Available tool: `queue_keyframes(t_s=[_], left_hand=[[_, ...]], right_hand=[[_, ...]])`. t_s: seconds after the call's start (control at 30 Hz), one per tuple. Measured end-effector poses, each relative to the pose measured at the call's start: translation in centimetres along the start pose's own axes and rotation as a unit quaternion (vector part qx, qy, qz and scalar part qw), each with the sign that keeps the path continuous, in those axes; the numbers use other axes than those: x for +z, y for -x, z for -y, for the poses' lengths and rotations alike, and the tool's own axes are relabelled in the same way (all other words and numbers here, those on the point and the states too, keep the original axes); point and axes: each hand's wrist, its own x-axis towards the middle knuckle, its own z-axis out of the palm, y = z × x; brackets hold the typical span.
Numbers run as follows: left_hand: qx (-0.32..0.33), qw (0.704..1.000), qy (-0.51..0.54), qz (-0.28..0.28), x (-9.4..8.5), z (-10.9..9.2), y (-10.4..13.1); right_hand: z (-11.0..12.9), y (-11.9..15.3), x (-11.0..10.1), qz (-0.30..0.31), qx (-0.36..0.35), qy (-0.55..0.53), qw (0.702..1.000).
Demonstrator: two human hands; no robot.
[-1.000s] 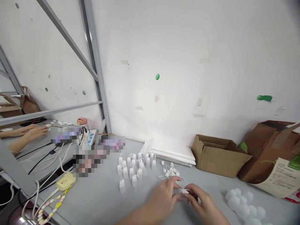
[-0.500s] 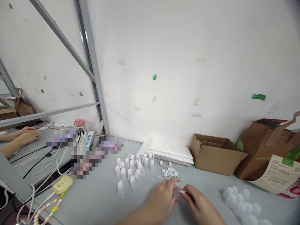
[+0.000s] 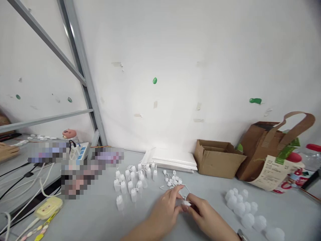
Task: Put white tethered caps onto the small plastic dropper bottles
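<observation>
Near the front centre of the grey table, my left hand (image 3: 168, 208) and my right hand (image 3: 203, 214) meet at a small white piece (image 3: 186, 203), pinched between the fingertips of both. A thin white strap rises behind the fingers. Just beyond my hands lies a loose pile of small white caps (image 3: 174, 180) with straps. To the left stand several small white squeeze bottles (image 3: 133, 194), upright with caps attached. Several translucent white rounded pieces (image 3: 248, 221) lie on the table to the right.
White flat packets (image 3: 173, 160) are stacked by the wall. An open cardboard box (image 3: 218, 164) and a brown paper bag (image 3: 253, 147) stand back right. At left are a metal frame post (image 3: 85, 70), cables, a power strip and a yellow case (image 3: 48, 207). Another person's hand (image 3: 8, 151) shows far left.
The view has turned to the right, so the scene sits further left. My hands stay together, and the white piece between them shows more clearly.
</observation>
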Motion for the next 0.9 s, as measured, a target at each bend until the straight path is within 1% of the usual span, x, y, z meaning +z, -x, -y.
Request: queue_keyframes(t_s=[0.1,0.2,0.27,0.37,0.4,0.43,0.47,0.5,0.57,0.6,0.63,0.7,0.77,0.83,0.9], left_hand=[[0.019,1.0,-0.018,0.005,0.1,0.1,0.0],[0.039,0.998,-0.048,-0.006,0.2,0.1,0.0],[0.055,0.996,-0.066,-0.02,0.3,0.2,0.1],[0.082,0.992,-0.09,-0.038,0.4,0.4,0.2],[0.088,0.991,-0.096,-0.04,0.5,0.4,0.2],[0.091,0.99,-0.098,-0.042,0.6,0.5,0.2],[0.088,0.991,-0.092,-0.045,0.7,0.5,0.2],[0.079,0.993,-0.078,-0.048,0.7,0.6,0.2],[0.036,0.997,-0.028,-0.059,0.8,0.5,0.1],[0.006,0.998,0.004,-0.066,0.7,0.4,-0.1],[-0.026,0.996,0.037,-0.071,0.6,0.3,-0.2],[-0.084,0.989,0.094,-0.076,0.3,0.0,-0.5],[-0.126,0.981,0.122,-0.081,-0.1,-0.3,-0.7],[-0.139,0.978,0.128,-0.085,-0.4,-0.6,-0.9],[-0.141,0.978,0.132,-0.083,-0.5,-0.9,-0.8]], right_hand=[[-0.1,-0.3,0.3,0.016,0.016,-0.061,0.998],[-0.5,-0.8,1.1,0.005,0.077,-0.166,0.983],[-0.6,-1.1,1.7,0.004,0.127,-0.262,0.957],[-0.4,-1.2,2.2,0.024,0.19,-0.407,0.893],[-0.2,-1.1,2.3,0.033,0.205,-0.442,0.872],[-0.1,-1.1,2.4,0.038,0.214,-0.463,0.859],[-0.1,-1.1,2.4,0.035,0.213,-0.466,0.858],[-0.1,-1.1,2.3,0.027,0.208,-0.449,0.869],[-0.3,-1.3,2.0,-0.01,0.192,-0.386,0.902],[-0.4,-1.4,1.7,-0.04,0.183,-0.356,0.915],[-0.6,-1.5,1.4,-0.072,0.174,-0.338,0.922],[-0.7,-1.7,0.6,-0.142,0.151,-0.344,0.916],[-0.7,-1.7,-0.2,-0.199,0.125,-0.373,0.897],[-0.5,-1.5,-0.7,-0.232,0.117,-0.399,0.879],[-0.4,-1.4,-0.8,-0.241,0.124,-0.421,0.865]])
